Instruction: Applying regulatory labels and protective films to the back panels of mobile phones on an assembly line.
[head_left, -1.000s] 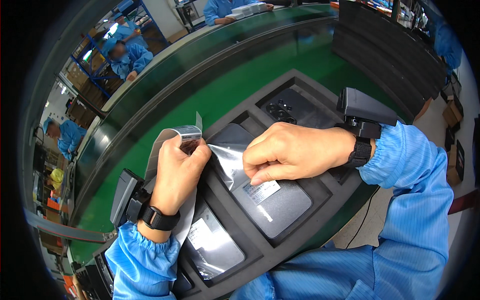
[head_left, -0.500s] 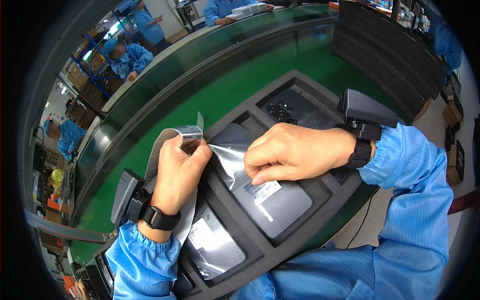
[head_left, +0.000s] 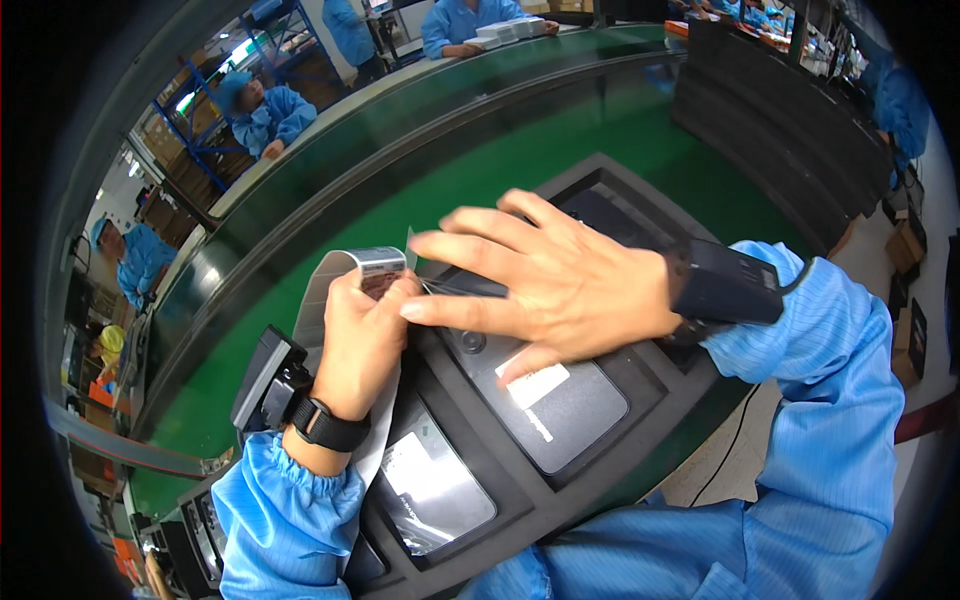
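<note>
My left hand [head_left: 365,335] is closed on a curled strip of labels [head_left: 320,295], its thumb pressed against the fingers. A thin clear film shows at those fingertips, partly hidden. Fingers spread and slightly blurred, my right hand [head_left: 570,280] hovers over a dark phone [head_left: 580,425] lying back up in a black foam tray [head_left: 480,440]. The right fingertips come close to the left thumb; whether they touch the film I cannot tell. Under the right thumb, a white label [head_left: 540,385] sits on the phone's back. Beside it lies another phone [head_left: 440,500], its surface glossy and reflecting light.
Beneath the tray runs a green conveyor belt [head_left: 470,180] with a raised metal edge. A tall stack of black trays [head_left: 780,130] stands at the far right. Across the line, people in blue workwear sit or stand, one near white boxes [head_left: 510,35]. Cartons [head_left: 905,340] sit on the right.
My right hand has let go of its pinch, spread its fingers and shifted up toward my left hand. The clear film no longer stretches across the phone. The left hand keeps its hold.
</note>
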